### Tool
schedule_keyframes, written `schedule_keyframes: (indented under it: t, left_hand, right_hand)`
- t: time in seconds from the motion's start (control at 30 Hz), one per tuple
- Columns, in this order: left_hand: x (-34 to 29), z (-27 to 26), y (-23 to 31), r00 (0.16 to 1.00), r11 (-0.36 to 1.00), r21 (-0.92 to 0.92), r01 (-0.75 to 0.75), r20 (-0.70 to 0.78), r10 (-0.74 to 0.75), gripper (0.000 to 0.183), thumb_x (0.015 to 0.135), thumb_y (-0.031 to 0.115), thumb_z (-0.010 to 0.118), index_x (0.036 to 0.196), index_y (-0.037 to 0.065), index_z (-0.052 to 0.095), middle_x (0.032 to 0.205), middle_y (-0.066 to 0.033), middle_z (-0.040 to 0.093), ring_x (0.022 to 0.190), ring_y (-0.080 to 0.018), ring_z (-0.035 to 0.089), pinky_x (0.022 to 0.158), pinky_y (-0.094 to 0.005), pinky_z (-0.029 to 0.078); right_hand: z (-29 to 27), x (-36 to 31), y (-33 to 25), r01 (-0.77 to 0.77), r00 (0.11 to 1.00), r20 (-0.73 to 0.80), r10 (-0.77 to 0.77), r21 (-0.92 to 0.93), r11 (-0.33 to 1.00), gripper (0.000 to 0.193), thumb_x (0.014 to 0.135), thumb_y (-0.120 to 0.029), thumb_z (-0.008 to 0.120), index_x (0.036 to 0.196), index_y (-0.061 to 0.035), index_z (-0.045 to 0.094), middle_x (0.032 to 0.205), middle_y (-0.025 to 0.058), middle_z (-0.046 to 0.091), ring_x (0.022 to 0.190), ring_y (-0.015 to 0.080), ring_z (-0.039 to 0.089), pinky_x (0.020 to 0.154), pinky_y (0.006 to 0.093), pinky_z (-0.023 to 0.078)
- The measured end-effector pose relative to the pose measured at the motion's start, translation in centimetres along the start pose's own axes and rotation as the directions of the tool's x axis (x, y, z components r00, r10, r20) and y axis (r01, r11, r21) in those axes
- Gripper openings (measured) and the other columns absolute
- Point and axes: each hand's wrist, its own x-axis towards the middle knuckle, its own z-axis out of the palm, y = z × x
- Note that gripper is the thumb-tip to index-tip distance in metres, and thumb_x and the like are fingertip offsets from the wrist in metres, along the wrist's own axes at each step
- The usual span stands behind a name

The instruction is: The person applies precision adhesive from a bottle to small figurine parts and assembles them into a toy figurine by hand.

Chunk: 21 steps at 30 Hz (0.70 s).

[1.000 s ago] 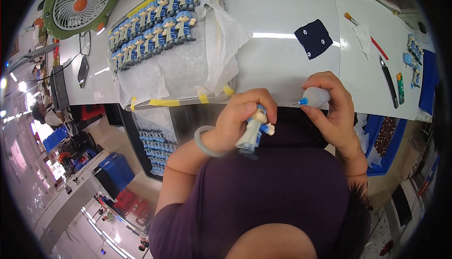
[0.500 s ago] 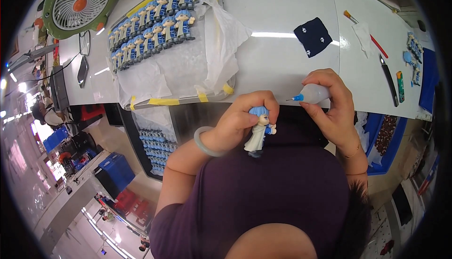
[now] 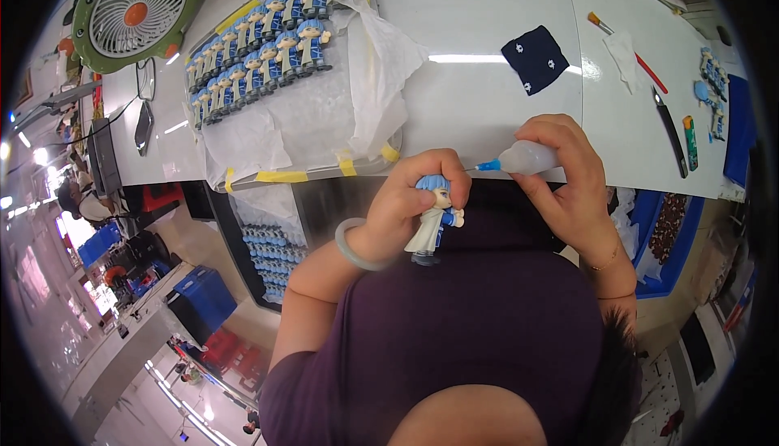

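The left hand (image 3: 414, 194) is pinching a blue-haired figurine (image 3: 432, 220) by its head, just below the table edge (image 3: 487, 133). The right hand (image 3: 568, 178) is wrapping its fingers around a small squeeze bottle (image 3: 523, 158), its blue nozzle pointing at the figurine's head.

Dark purple short-sleeved top, pale jade-like bangle on left wrist, thin chain bracelet on right wrist

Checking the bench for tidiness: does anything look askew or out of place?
Mostly tidy. The white paper lining on the tray of figurines is crumpled and hangs over its right edge. Nothing looks spilled or broken.
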Motion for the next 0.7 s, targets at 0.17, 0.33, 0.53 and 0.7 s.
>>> schedule_keyframes:
  t: [0.17,0.33,0.53,0.7]
  left_hand:
    - [0.1,-0.4,-0.5,1.000,0.996,-0.093,0.000,0.007,0.000,0.031,0.070,0.029,0.043,0.074,-0.001,0.048,0.069,-0.0082,0.050,0.062,-0.0122,0.046,0.057,-0.0212,0.037]
    - [0.2,-0.6,-1.0,0.998,0.983,-0.175,-0.056,0.014,0.059,0.032,0.074,0.029,0.042,0.073,-0.002,0.048,0.064,-0.0099,0.050,0.058,-0.0138,0.046,0.053,-0.0224,0.037]
    - [0.4,-0.3,-1.5,0.998,0.929,-0.367,-0.048,0.022,0.060,0.032,0.078,0.029,0.042,0.073,-0.003,0.048,0.060,-0.0110,0.050,0.053,-0.0156,0.045,0.049,-0.0238,0.035]
    - [0.6,-0.1,-1.2,1.000,0.939,-0.345,-0.013,-0.009,0.010,0.033,0.076,0.030,0.041,0.069,-0.001,0.049,0.054,-0.0077,0.045,0.045,-0.0133,0.037,0.043,-0.0260,0.029]
  right_hand:
    - [-0.1,0.0,-0.2,0.010,1.000,-0.011,-0.010,-0.005,1.000,0.033,0.065,-0.001,0.064,0.095,-0.0043,0.052,0.092,0.0106,0.054,0.084,0.0281,0.051,0.072,0.0329,0.042]
    - [-0.4,0.1,-0.1,0.082,0.995,-0.042,-0.087,-0.115,0.990,0.038,0.059,0.002,0.064,0.096,-0.0048,0.054,0.092,0.0102,0.054,0.083,0.0284,0.051,0.071,0.0335,0.042]
    - [-0.5,0.4,-0.4,0.184,0.974,-0.096,-0.206,-0.201,0.962,0.045,0.051,0.008,0.061,0.093,-0.0051,0.057,0.090,0.0083,0.054,0.082,0.0281,0.051,0.069,0.0344,0.043]
    - [-0.4,0.5,-0.2,0.293,0.922,-0.150,-0.357,-0.332,0.897,0.043,0.049,0.007,0.061,0.090,-0.0045,0.061,0.086,0.0067,0.056,0.079,0.0251,0.052,0.065,0.0308,0.045]
